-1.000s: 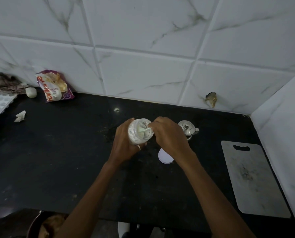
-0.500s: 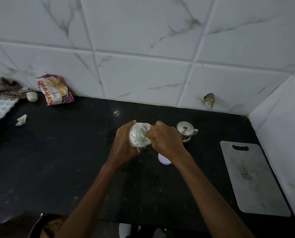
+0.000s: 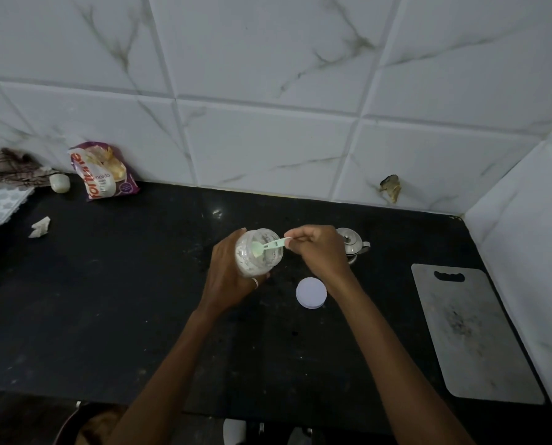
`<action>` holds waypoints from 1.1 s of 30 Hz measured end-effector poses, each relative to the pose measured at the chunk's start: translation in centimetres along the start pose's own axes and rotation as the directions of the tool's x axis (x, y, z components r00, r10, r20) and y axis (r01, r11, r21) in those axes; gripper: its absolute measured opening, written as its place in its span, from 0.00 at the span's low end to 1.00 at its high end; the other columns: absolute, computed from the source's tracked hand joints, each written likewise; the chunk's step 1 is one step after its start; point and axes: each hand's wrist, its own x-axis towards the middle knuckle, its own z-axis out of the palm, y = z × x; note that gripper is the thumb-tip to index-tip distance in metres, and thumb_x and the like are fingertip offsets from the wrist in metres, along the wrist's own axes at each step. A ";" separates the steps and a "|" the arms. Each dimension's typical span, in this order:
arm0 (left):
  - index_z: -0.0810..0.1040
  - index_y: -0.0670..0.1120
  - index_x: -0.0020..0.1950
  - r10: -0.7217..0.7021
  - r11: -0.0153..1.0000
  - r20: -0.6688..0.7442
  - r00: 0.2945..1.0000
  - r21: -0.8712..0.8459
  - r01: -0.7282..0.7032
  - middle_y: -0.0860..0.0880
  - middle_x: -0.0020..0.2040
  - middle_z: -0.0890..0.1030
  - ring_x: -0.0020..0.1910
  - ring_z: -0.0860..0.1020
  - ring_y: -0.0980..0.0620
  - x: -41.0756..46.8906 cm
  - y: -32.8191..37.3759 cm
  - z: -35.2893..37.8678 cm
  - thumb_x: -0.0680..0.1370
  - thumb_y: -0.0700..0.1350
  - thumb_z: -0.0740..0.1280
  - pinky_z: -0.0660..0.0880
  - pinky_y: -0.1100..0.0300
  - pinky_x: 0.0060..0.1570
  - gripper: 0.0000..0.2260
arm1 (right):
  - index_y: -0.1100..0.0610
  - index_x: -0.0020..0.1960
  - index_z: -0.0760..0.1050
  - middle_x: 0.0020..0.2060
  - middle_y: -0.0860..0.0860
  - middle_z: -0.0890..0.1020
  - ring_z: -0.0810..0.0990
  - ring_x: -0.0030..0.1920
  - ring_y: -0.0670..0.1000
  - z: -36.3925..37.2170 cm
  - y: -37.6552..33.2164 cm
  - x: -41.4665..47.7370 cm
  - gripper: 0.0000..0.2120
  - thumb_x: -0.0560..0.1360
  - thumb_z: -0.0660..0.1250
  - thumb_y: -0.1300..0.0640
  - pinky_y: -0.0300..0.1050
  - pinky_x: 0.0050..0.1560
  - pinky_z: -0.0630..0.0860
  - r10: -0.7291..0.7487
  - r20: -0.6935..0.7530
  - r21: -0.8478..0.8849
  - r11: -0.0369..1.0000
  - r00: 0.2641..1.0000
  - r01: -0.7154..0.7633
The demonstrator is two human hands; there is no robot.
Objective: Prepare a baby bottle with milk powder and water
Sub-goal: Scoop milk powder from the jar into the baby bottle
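My left hand grips a clear plastic jar of white milk powder, tilted with its open mouth toward me, just above the black counter. My right hand pinches the handle of a pale green scoop, whose bowl sits over the jar's mouth with powder in it. The jar's white round lid lies flat on the counter below my right hand. No baby bottle is visible.
A small steel pot with a lid stands behind my right hand. A grey cutting board lies at the right. A flour packet, a white tray, a cloth and a paper scrap sit at the far left.
My right hand has drawn back to the right, pulling the green scoop up out of the jar so its bowl and handle now show.
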 end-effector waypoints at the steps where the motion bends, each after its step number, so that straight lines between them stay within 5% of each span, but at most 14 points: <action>1: 0.80 0.45 0.65 0.016 1.000 -0.010 1.000 -0.016 -0.016 0.49 0.60 0.83 0.61 0.82 0.50 0.1 0.4 -0.2 0.66 0.54 0.84 0.76 0.44 0.64 0.32 | 0.51 0.47 0.87 0.40 0.48 0.88 0.87 0.44 0.47 -0.2 0.0 0.0 0.06 0.74 0.76 0.60 0.48 0.54 0.83 0.043 -0.008 0.059 0.997 0.999 -0.042; 10: 0.82 0.47 0.56 0.059 0.997 -0.087 0.994 -0.049 -0.064 0.53 0.49 0.82 0.49 0.82 0.56 -0.2 3.1 -1.0 0.64 0.41 0.85 0.76 0.66 0.51 0.23 | 0.51 0.47 0.87 0.43 0.49 0.88 0.84 0.45 0.45 -0.5 0.3 -0.1 0.08 0.75 0.74 0.63 0.39 0.52 0.79 0.186 -0.019 0.270 0.947 0.982 -0.174; 21: 0.82 0.46 0.61 0.068 0.998 -0.083 0.994 0.016 -0.067 0.54 0.54 0.83 0.54 0.83 0.54 -0.4 2.4 -1.3 0.68 0.44 0.83 0.78 0.56 0.57 0.23 | 0.52 0.48 0.87 0.42 0.50 0.88 0.85 0.45 0.47 0.3 0.3 0.0 0.07 0.75 0.74 0.63 0.40 0.50 0.80 0.171 -0.021 0.225 0.961 0.985 -0.162; 28: 0.82 0.53 0.60 0.041 0.999 -0.122 0.992 0.027 -0.038 0.57 0.53 0.83 0.52 0.83 0.55 -0.7 2.8 -1.9 0.66 0.40 0.82 0.79 0.57 0.54 0.24 | 0.56 0.50 0.87 0.36 0.46 0.84 0.77 0.31 0.37 0.4 0.4 0.1 0.07 0.76 0.73 0.65 0.28 0.31 0.70 0.250 0.009 0.311 0.920 0.968 -0.240; 31: 0.77 0.64 0.59 0.012 1.000 -0.166 0.986 0.026 -0.007 0.61 0.50 0.82 0.50 0.83 0.57 -1.1 3.0 -2.3 0.64 0.39 0.83 0.79 0.59 0.51 0.31 | 0.56 0.49 0.87 0.34 0.47 0.84 0.76 0.32 0.39 0.3 0.3 0.4 0.06 0.76 0.73 0.65 0.32 0.33 0.70 0.268 0.009 0.353 0.901 0.963 -0.254; 33: 0.78 0.59 0.56 -0.036 0.999 -0.171 0.985 0.011 0.038 0.58 0.50 0.82 0.49 0.83 0.56 -1.4 2.2 -2.4 0.63 0.40 0.83 0.80 0.55 0.49 0.27 | 0.56 0.49 0.87 0.35 0.47 0.84 0.76 0.34 0.42 0.4 0.1 0.7 0.06 0.75 0.73 0.65 0.35 0.36 0.71 0.279 -0.001 0.369 0.893 0.960 -0.259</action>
